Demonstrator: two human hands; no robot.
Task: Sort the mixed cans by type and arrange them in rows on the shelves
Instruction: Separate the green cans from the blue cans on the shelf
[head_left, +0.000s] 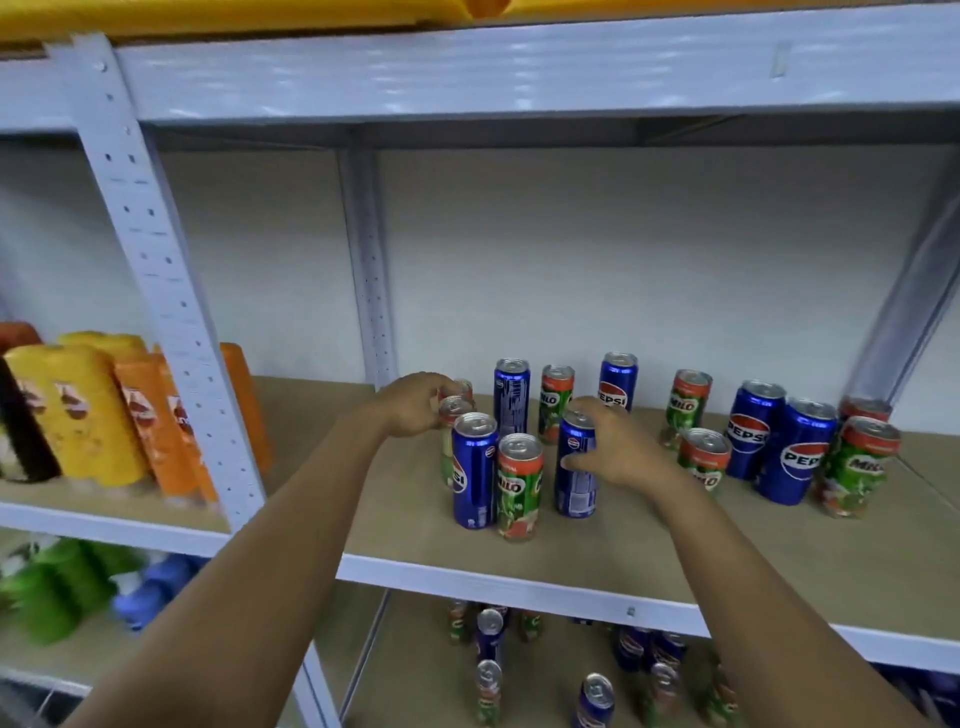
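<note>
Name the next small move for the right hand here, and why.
Probably lift the Pepsi can that the right hand grips and set it beside the front Pepsi can. A Milo can stands between the two, so blue and green cans are mixed on the shelf. The left hand holds a Milo can at the back.
</note>
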